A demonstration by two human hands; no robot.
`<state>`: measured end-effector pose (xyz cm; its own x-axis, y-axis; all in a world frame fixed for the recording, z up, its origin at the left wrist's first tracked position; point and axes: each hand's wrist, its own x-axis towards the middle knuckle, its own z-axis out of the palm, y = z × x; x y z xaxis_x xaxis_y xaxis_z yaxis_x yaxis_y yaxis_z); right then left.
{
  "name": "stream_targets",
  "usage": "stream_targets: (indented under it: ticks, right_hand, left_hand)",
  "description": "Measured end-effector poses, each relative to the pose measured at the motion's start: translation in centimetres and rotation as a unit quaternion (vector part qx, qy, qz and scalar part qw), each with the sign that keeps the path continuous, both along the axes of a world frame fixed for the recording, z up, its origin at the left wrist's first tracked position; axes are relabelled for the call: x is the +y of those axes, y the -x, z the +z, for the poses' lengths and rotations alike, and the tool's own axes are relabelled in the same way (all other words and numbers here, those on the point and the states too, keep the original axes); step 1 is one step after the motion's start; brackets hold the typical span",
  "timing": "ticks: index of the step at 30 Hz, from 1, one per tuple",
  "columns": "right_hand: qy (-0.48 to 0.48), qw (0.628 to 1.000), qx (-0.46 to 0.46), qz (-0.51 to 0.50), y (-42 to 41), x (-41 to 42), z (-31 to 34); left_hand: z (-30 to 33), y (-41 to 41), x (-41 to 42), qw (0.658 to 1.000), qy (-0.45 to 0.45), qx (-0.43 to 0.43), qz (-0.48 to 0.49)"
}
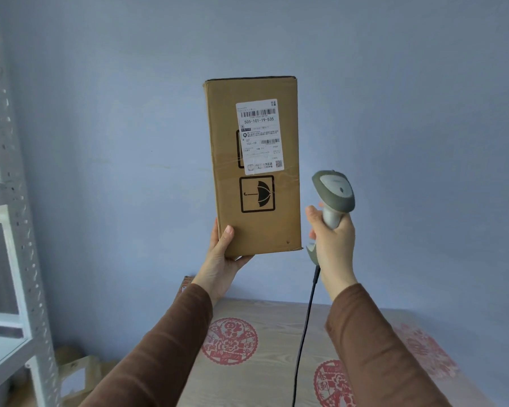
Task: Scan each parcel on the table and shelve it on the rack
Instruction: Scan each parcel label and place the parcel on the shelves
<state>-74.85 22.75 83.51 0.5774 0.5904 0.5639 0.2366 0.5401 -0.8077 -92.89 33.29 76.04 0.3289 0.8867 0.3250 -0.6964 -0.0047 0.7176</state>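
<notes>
Left hand (222,254) cups the bottom corner of the parcel (253,165), thumb pinching its front, holding it upright above the tabletop (276,318) so the label (259,136) faces out. Right hand (332,242) is wrapped around the scanner (334,192) just beside it, probably lining up the barcode. Rack (12,201) waits on the left.
</notes>
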Motion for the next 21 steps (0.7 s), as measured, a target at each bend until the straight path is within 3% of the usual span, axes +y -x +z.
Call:
stream_targets:
  ticks: [9,17,21]
  right_hand:
    - [0.087,0.972,0.115,0.184,-0.5,4.2,-6.9]
    - [0.165,0.942,0.119,0.267,0.1,6.9,-11.0]
    - [0.182,0.926,0.091,0.317,1.8,7.0,-12.9]
  left_hand:
    - [-1.2,1.1,-1.7,0.997,0.065,0.026,0.041]
    - [-4.0,3.1,-3.6,0.961,0.139,0.172,0.168]
    - [-5.7,4.1,-6.7,0.938,0.157,0.199,0.236]
